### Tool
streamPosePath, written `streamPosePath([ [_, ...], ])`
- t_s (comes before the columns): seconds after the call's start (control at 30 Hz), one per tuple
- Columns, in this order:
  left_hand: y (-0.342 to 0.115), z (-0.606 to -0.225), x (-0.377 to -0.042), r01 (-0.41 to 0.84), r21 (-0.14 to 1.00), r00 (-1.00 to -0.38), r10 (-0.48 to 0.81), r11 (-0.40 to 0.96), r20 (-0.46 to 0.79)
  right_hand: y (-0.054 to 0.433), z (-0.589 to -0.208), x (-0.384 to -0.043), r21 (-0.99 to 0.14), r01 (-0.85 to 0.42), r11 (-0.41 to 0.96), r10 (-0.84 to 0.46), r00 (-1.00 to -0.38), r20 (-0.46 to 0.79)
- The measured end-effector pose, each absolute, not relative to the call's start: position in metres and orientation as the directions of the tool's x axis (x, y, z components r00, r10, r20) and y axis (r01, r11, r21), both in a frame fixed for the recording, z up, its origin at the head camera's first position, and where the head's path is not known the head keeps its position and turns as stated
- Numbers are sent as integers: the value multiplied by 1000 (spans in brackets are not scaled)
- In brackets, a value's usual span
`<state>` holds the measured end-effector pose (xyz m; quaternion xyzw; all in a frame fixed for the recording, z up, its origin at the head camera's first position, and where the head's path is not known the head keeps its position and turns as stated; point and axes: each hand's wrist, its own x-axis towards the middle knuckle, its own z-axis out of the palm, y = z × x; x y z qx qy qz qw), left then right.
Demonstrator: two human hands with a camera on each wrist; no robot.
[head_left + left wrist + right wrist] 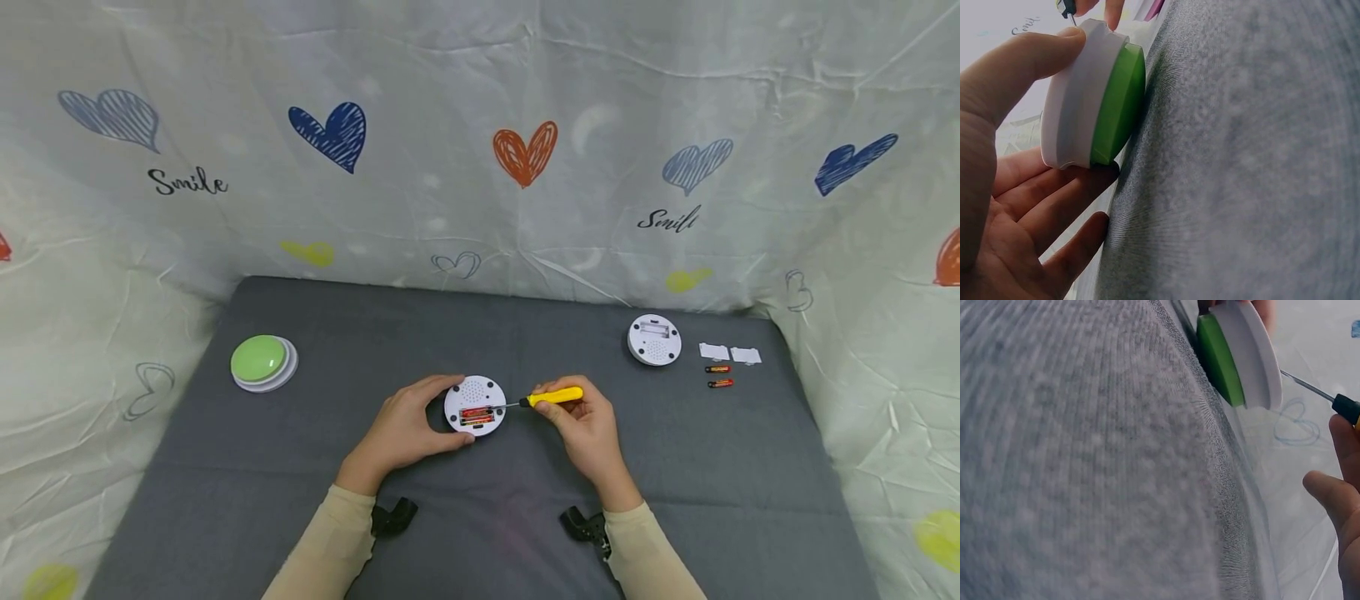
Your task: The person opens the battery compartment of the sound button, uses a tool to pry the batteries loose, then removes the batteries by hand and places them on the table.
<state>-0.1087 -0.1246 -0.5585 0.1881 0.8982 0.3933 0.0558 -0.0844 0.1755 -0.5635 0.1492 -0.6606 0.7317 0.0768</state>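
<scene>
A round push-button light (476, 386) lies upside down at the middle of the table, its white underside up and its green dome (1120, 103) facing the cloth. Two red batteries (476, 412) sit in its uncovered compartment. My left hand (401, 425) grips its rim, thumb on the near side and fingers on the far side. In my right hand (588, 429) is a screwdriver (557, 397) with a yellow handle, pinched between thumb and fingers. The thin metal shaft (1308, 385) points left, its tip at the right end of the batteries.
At the left a similar light (257, 358) stands dome up. Toward the back right lies another upturned one (655, 350) with its battery compartment uncovered. Beside it are two white covers (713, 352) and two loose batteries (720, 383). Dark grey cloth (450, 333) covers the table.
</scene>
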Motion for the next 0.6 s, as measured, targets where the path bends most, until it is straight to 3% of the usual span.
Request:
streamPosePath([
  [0.27, -125, -558, -108, 296, 729, -922, 385, 617, 48, 173, -561, -83, -948, -304, -98, -77, -947, 312],
  [0.6, -126, -558, -109, 285, 742, -921, 389, 607, 36, 171, -565, -84, -971, -199, -134, -1, -980, 201],
])
